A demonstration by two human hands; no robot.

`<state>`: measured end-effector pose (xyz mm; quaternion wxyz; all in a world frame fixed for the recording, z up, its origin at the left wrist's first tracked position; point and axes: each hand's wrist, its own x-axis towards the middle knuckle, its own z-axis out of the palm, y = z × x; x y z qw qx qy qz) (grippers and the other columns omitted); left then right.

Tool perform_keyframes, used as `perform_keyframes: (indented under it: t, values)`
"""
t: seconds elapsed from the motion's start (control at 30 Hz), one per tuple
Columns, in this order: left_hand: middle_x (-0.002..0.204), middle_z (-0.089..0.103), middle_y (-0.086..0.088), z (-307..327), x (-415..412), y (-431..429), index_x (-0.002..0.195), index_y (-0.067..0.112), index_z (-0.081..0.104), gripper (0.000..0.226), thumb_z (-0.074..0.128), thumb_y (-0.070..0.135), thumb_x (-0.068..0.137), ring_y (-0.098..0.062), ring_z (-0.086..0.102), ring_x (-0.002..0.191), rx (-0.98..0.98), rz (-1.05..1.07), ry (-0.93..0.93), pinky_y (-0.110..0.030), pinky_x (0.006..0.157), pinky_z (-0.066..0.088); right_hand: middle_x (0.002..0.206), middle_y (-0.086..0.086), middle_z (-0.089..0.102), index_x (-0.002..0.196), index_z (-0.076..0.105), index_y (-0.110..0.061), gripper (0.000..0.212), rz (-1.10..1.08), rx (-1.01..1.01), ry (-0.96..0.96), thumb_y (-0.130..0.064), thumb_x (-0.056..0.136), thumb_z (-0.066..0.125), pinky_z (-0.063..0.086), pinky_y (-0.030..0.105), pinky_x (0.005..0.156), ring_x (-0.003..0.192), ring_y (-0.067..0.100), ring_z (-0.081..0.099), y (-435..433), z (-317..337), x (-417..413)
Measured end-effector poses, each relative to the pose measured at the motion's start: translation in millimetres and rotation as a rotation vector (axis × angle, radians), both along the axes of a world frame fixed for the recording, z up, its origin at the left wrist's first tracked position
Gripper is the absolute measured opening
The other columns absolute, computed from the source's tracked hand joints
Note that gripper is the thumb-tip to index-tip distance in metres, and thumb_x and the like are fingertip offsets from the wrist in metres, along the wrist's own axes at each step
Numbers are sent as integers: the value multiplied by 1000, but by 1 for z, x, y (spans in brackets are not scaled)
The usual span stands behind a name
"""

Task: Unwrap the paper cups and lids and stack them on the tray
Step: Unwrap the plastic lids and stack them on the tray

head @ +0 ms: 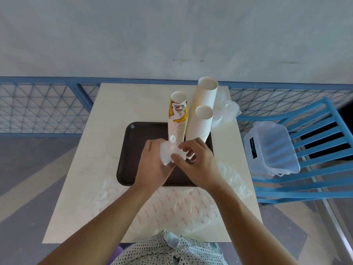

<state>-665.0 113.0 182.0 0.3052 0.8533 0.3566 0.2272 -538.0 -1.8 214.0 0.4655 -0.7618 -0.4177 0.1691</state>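
Nearest: empty printed wrapper (177,209) on bench (114,104). Beyond, above brown tray (137,134), left hand (152,167) curled round clear-wrapped bundle (168,153), right hand (198,167) pinching its wrap. Three cup stacks (203,104) upright behind.

A plain, sparsely furnished spot, closer to a simple snack or drinks corner than a fitted kitchen. A small pale counter (107,115) stands against a blue wire-mesh railing (38,108) before a bare grey wall (133,35). The floor (28,169) is grey. A brown serving tray (129,150) carries stacked paper cups (177,119). On the right, a blue slatted chair (315,150) holds a clear plastic tub (271,148).
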Motion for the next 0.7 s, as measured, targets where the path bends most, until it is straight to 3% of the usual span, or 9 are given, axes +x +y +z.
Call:
perform_keyframes:
  t: [0.17, 0.33, 0.43, 0.57, 0.7]
  values:
    - [129, 62, 2, 4, -19, 19, 136, 24, 54, 65, 85, 45, 83, -16, 61, 108, 139, -31, 37, -35, 90, 59, 100, -15, 61, 111, 69, -17, 25, -57, -103, -55, -32, 93, 77, 49, 7, 77, 84, 3, 64, 26, -2, -29]
    - [130, 62, 1, 4, -42, 36, 135, 26, 60, 66, 91, 31, 77, -19, 62, 105, 176, -11, 70, -35, 81, 58, 98, -8, 69, 108, 71, -17, 12, -49, -203, -49, -24, 99, 70, 59, 27, 93, 88, 9, 66, 36, 2, -41]
    - [128, 63, 2, 6, -51, 41, 132, 27, 63, 62, 91, 28, 76, -19, 62, 105, 176, -10, 68, -27, 82, 46, 95, -8, 67, 103, 71, -16, 6, -40, -240, -81, -21, 99, 70, 59, 27, 93, 85, 10, 65, 37, 3, -43]
    - [126, 62, 4, 12, -61, 48, 129, 29, 64, 61, 89, 22, 74, -22, 62, 103, 159, 7, 72, -38, 86, 51, 93, -7, 63, 97, 70, -16, 3, -2, -280, -171, -17, 95, 72, 60, 36, 90, 85, 19, 63, 37, 0, -44]
    - [126, 60, 7, 14, -68, 52, 129, 32, 63, 60, 85, 18, 75, -21, 60, 101, 208, 8, 138, -39, 84, 47, 86, -9, 57, 88, 63, -18, 10, 42, -307, -306, -13, 94, 70, 59, 29, 79, 74, 12, 57, 32, 1, -42]
